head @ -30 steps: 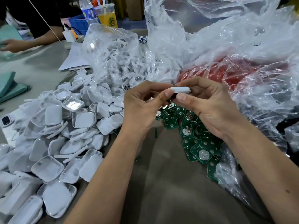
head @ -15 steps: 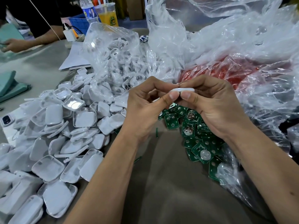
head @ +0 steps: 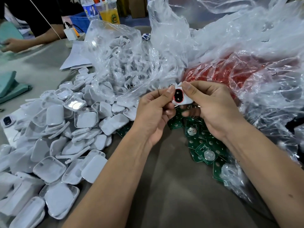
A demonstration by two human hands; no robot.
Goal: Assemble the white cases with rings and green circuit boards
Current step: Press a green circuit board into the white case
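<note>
Thumbs are pinching the white case [head: 181, 96] while we are pressing evenly, both hands' fingers [head: 170, 91] clamped around it.

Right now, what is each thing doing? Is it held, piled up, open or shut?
White case: held up between both hands, face with red-ringed black oval showing.
Left hand: pinching the case.
Right hand: pinching the case.
White case halves: loose pile on the table.
Green circuit boards: loose heap under the hands.
Clear bag of rings: open, crumpled.
Drink cup: upright.
</note>
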